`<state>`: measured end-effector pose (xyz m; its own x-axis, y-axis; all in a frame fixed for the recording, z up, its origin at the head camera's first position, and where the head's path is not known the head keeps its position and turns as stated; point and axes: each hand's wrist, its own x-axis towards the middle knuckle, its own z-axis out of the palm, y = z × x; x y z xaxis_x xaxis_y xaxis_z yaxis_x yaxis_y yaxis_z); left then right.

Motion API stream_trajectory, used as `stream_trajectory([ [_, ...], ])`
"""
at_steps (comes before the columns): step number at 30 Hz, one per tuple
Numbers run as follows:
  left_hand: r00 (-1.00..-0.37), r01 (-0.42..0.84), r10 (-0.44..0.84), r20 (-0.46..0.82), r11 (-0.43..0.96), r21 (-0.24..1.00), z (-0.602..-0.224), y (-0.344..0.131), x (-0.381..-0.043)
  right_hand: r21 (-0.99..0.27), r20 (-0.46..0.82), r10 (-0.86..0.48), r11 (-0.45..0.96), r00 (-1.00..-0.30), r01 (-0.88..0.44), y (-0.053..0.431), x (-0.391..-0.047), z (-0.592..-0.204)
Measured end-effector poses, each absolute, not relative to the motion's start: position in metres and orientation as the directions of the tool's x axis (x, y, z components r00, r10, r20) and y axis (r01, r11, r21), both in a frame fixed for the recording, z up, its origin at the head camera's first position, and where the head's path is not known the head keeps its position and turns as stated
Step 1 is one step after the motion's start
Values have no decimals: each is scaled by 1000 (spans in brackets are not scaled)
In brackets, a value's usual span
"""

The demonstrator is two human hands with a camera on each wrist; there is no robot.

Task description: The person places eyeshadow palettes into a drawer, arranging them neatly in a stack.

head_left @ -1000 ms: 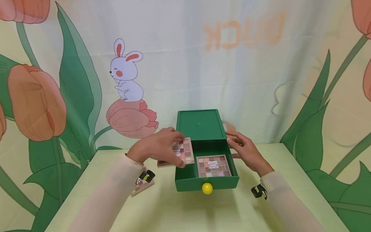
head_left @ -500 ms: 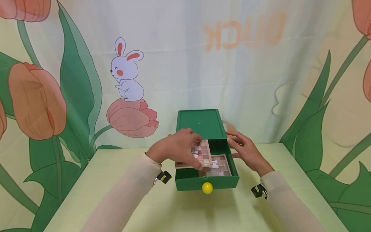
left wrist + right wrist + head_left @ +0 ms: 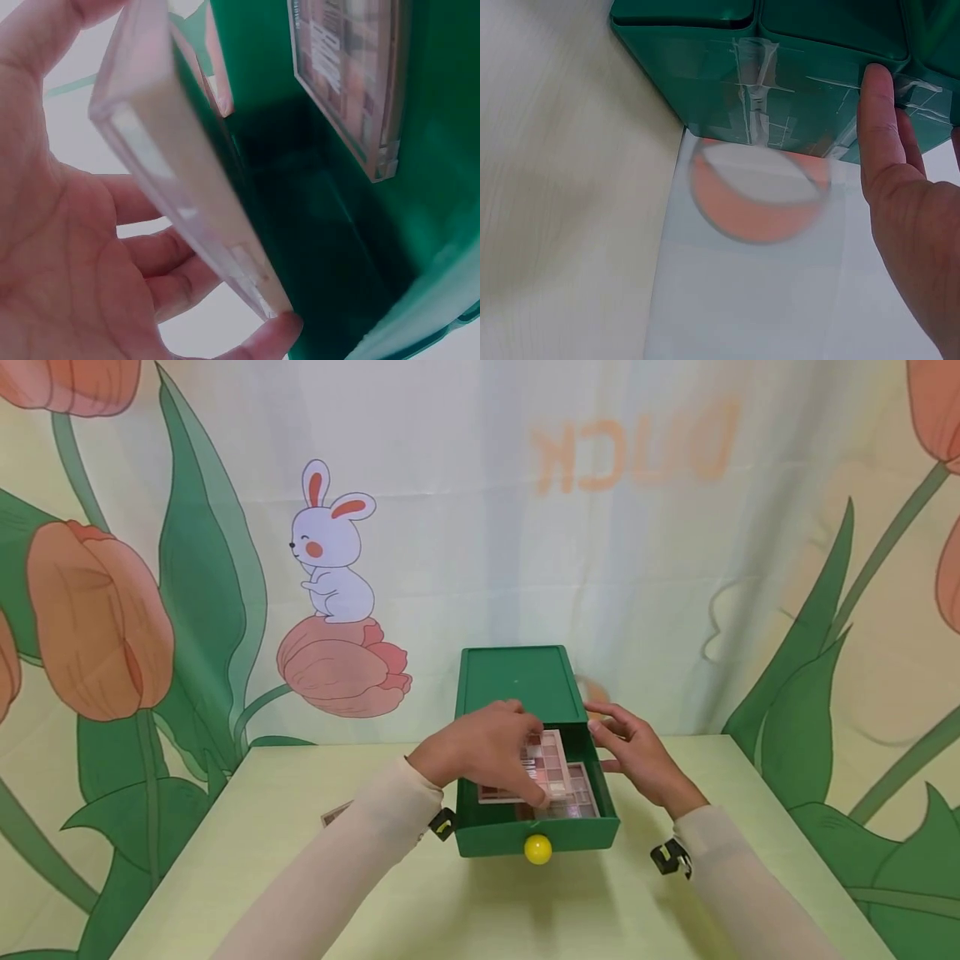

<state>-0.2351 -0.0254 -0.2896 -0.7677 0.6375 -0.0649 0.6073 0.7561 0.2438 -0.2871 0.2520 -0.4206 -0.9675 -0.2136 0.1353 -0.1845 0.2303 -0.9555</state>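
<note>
My left hand (image 3: 491, 745) grips an eyeshadow palette (image 3: 553, 764) by its edges, over the pulled-out drawer (image 3: 487, 840) of a green cabinet (image 3: 517, 681). In the left wrist view the held palette (image 3: 202, 187) is tilted, with the thumb on one side and fingers on the other. Flat on the drawer floor, towards its right side, lies a second palette (image 3: 583, 802), partly covered by the held one. My right hand (image 3: 639, 762) rests its fingers on the cabinet's right side; the right wrist view shows a straight fingertip (image 3: 877, 82) against the taped green wall (image 3: 802, 105).
A yellow ball knob (image 3: 537, 849) sticks out from the drawer front. Another palette (image 3: 335, 813) lies on the pale table (image 3: 570, 918) at left, mostly hidden by my left sleeve (image 3: 352, 852). A printed cloth (image 3: 480, 543) hangs right behind the cabinet.
My left hand has carried the palette rightward from the drawer's left edge to above the drawer, overlapping the palette inside. My right hand has stayed at the cabinet's side.
</note>
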Motion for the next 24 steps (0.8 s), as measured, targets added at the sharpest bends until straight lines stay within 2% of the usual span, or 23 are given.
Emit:
stream_trajectory([
  [24,-741,626,645,-185,764,154,-293,-4,-238,-956,138,-225,224,-965,-189,252,-286,-422],
])
